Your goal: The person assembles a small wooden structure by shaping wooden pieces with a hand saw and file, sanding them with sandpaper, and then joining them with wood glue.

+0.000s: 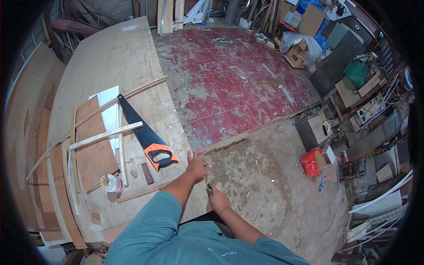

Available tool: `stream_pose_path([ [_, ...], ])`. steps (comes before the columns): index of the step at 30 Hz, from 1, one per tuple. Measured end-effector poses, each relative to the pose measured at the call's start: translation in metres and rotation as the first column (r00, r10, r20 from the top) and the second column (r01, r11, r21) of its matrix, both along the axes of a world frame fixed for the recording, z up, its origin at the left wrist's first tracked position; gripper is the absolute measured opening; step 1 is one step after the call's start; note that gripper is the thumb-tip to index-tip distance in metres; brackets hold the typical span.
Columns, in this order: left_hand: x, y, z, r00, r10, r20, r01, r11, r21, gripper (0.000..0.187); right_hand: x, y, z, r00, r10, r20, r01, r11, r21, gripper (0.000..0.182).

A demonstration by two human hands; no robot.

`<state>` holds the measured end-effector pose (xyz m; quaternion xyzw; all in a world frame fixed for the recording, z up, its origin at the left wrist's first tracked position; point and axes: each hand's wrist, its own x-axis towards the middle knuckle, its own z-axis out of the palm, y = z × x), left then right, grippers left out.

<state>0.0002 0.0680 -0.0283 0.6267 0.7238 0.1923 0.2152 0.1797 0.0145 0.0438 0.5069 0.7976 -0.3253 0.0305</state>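
Observation:
At the right edge of the wooden worktable, my left hand lies with its fingers spread and its thumb side toward the edge. Just below it, my right hand is closed around a slim dark tool, whose upper end points up to my left fingertips. What kind of tool it is I cannot tell. Left of my hands lies a handsaw with a black blade and an orange and black handle. A dark reddish-brown block rests beside the saw handle.
A white tub stands on the worktable. Thin wood strips, a brown plywood panel and a white sheet lie there too. A red container stands on the concrete floor at right. Sandals lie on the red tiles.

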Motion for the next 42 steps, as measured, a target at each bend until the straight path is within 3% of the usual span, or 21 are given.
stream_pose_path([
  [3, -0.007, 0.003, 0.0, 1.0, 0.015, 0.02, -0.015, 1.0, -0.005, 0.035, -0.028, 0.026, -0.036, 0.995, -0.007, -0.095, 0.017, 0.994, 0.104, 0.031],
  [6, -0.004, 0.0, -0.003, 0.999, 0.037, 0.024, -0.036, 0.999, -0.026, 0.032, -0.027, 0.022, -0.028, 0.996, 0.0, -0.092, 0.006, 0.998, 0.066, 0.032],
  [8, -0.002, 0.003, 0.002, 0.999, 0.043, 0.007, -0.043, 0.999, -0.012, 0.033, 0.0, -0.002, -0.002, 1.0, 0.009, 0.011, -0.009, 0.998, -0.057, 0.032],
  [11, -0.002, 0.001, 0.011, 0.999, 0.022, 0.03, -0.021, 0.999, -0.05, 0.035, -0.003, 0.003, 0.002, 1.0, 0.011, 0.0, -0.011, 0.998, -0.062, 0.03],
  [14, -0.001, 0.001, 0.012, 1.0, 0.018, 0.011, -0.017, 0.997, -0.08, 0.035, -0.035, 0.032, -0.052, 0.989, -0.046, -0.139, 0.052, 0.998, 0.041, 0.03],
  [15, 0.0, 0.001, 0.011, 1.0, 0.017, -0.004, -0.017, 0.998, -0.063, 0.034, -0.037, 0.026, -0.028, 0.996, -0.063, -0.067, 0.064, 0.998, 0.0, 0.03],
  [21, 0.002, 0.0, 0.007, 0.996, -0.034, -0.08, 0.034, 0.999, 0.004, 0.03, 0.004, -0.007, -0.014, 0.999, -0.037, -0.04, 0.035, 0.998, -0.049, 0.029],
  [25, 0.005, -0.002, 0.005, 0.996, -0.043, -0.074, 0.043, 0.999, 0.001, 0.03, -0.024, 0.018, -0.037, 0.991, -0.059, -0.121, 0.064, 0.997, 0.034, 0.03],
  [31, 0.003, 0.0, 0.017, 0.997, -0.06, -0.05, 0.059, 0.998, -0.022, 0.035, 0.005, -0.008, 0.004, 0.999, -0.031, 0.03, 0.033, 0.997, -0.074, 0.033],
  [38, 0.003, -0.005, 0.006, 0.998, -0.046, -0.046, 0.049, 0.997, 0.064, 0.031, -0.016, 0.005, -0.054, 0.989, -0.066, -0.132, 0.069, 0.997, 0.021, 0.031],
  [40, 0.003, 0.0, 0.01, 0.998, -0.037, -0.059, 0.039, 0.999, 0.032, 0.033, 0.008, -0.016, -0.046, 0.987, -0.08, -0.141, 0.083, 0.996, 0.015, 0.029],
  [41, 0.003, 0.001, 0.006, 0.997, -0.028, -0.076, 0.03, 0.999, 0.03, 0.034, 0.005, -0.013, -0.027, 0.997, -0.078, -0.029, 0.076, 0.996, -0.048, 0.029],
  [42, 0.001, 0.001, 0.007, 0.997, -0.024, -0.078, 0.026, 0.999, 0.03, 0.034, 0.0, -0.01, -0.032, 0.997, -0.074, -0.03, 0.073, 0.996, -0.049, 0.029],
])
